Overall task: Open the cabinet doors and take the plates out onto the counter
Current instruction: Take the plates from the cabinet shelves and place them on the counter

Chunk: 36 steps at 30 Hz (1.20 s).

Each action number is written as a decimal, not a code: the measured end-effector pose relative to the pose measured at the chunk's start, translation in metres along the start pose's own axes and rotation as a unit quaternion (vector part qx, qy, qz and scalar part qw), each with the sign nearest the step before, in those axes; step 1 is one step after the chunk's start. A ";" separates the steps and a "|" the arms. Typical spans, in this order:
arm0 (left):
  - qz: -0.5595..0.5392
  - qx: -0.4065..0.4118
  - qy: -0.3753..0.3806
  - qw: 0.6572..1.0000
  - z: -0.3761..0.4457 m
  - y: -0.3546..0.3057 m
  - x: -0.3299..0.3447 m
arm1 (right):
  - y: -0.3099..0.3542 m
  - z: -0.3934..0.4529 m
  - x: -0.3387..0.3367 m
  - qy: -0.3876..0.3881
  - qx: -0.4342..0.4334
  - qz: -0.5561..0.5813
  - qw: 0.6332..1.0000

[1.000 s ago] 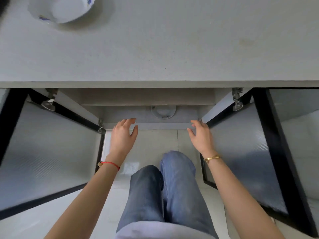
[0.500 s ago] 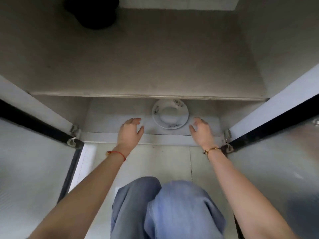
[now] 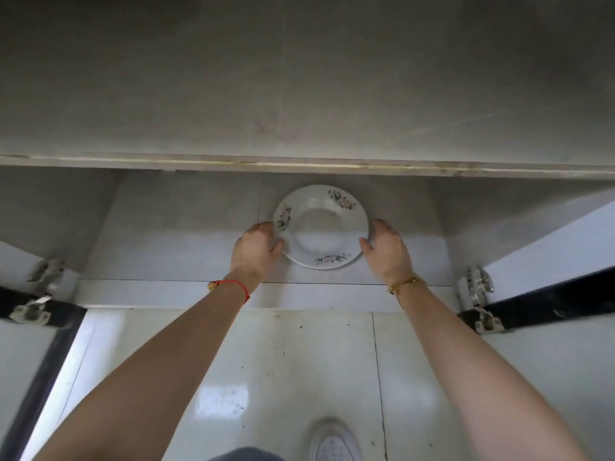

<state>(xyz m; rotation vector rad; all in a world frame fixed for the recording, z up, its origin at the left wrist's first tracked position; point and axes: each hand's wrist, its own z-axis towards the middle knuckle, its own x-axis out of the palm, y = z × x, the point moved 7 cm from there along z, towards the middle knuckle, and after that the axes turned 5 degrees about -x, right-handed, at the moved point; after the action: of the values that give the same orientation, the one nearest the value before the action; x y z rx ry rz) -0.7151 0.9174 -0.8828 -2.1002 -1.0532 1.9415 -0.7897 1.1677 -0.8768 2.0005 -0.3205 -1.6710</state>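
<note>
Two hands reach into the open cabinet, one on each side of a white plate (image 3: 321, 227) with floral prints on its rim. That plate lies flat on the cabinet floor (image 3: 186, 241), under the shelf edge (image 3: 299, 166), about midway between the side walls. On the plate's left edge the left hand (image 3: 258, 249) has its fingers curled at the rim, the thumb touching it from the near side; whether it has a firm grip I cannot tell. Opposite it the right hand (image 3: 387, 249) cups the right edge, thumb at the rim and fingers bent round the far side, again with the grip unclear. A red string bracelet (image 3: 238, 286) circles the left wrist and a gold bracelet (image 3: 404, 282) the right. Both cabinet doors stand open, the left door (image 3: 30, 354) and right door (image 3: 549, 347) swung out on metal hinges (image 3: 477, 296). Below, a white shoe (image 3: 334, 440) rests on the glossy tiled floor (image 3: 299, 377).
</note>
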 end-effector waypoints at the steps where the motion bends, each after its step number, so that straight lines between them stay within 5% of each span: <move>1: -0.003 -0.004 0.005 1.000 0.007 0.001 0.004 | -0.004 0.005 0.004 0.004 0.009 0.010 1.000; 12: -0.077 -0.037 0.015 0.996 0.023 0.006 0.006 | -0.007 0.013 0.016 -0.004 0.026 0.055 0.998; 22: -0.097 -0.033 0.014 0.995 -0.061 0.021 -0.011 | 0.002 -0.070 0.006 -0.010 0.012 0.105 0.994; 36: -0.120 -0.108 0.042 0.986 -0.275 -0.038 -0.201 | 0.121 -0.259 -0.161 0.084 0.052 0.102 0.990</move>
<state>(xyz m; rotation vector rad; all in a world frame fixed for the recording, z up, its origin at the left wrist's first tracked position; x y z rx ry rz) -0.4715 0.9415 -0.6431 -2.0219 -1.4785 1.6798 -0.5569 1.2041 -0.6488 2.0900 -0.5426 -1.3760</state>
